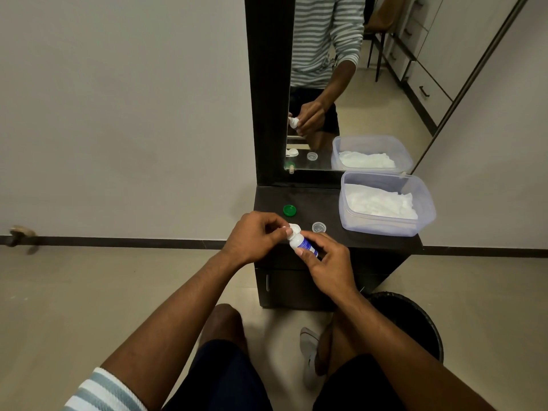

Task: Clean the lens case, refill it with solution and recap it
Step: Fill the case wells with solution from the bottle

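A small white solution bottle (300,242) with a blue label is held tilted over the front edge of the dark dresser top (332,203). My right hand (329,265) grips its body. My left hand (255,235) pinches the white cap at its top. A green round cap (289,210) lies on the dresser behind my left hand. A clear round cap (319,227) lies just right of the bottle. The lens case itself is not visible on the dresser; my hands may hide it.
A clear plastic tub (385,228) holding white tissue stands at the dresser's right. A mirror (355,84) rises behind. A black waste bin (415,321) stands on the floor at the right, beside my knees.
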